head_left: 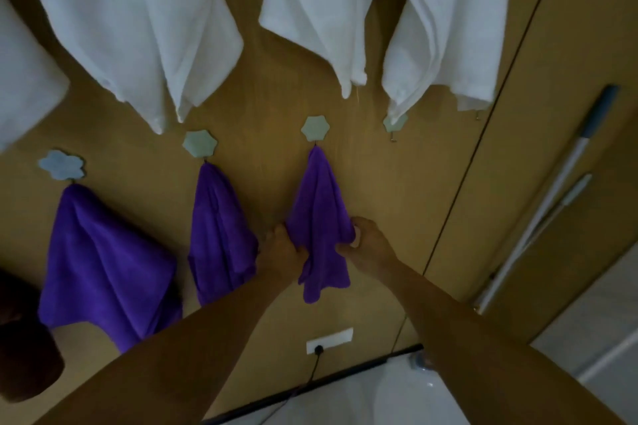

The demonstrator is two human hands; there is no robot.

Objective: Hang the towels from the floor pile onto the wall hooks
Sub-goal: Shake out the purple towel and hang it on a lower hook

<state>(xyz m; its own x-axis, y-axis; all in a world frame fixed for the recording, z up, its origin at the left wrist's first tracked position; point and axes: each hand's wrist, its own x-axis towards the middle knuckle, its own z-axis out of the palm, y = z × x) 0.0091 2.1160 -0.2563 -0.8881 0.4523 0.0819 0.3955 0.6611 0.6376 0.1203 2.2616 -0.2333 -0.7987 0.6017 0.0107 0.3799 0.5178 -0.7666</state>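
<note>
Left towel point(103, 252) and middle towel point(221, 235) hang close together. Third towel point(319, 210) hangs from flower hook point(315, 128): left hand point(283, 252) fingers pinch its left edge, right hand point(369, 245) fingers grip its right edge. Bare wall panel point(397, 200) to the right, then mop handle point(552, 190).

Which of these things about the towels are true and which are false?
1. The left hand and the right hand both hold the right purple towel. True.
2. The white towels hang below the purple ones. False: they hang above them.
3. The right purple towel lies on the floor. False: it hangs from a flower-shaped hook.
4. A cord is plugged into the wall socket. True.
</note>
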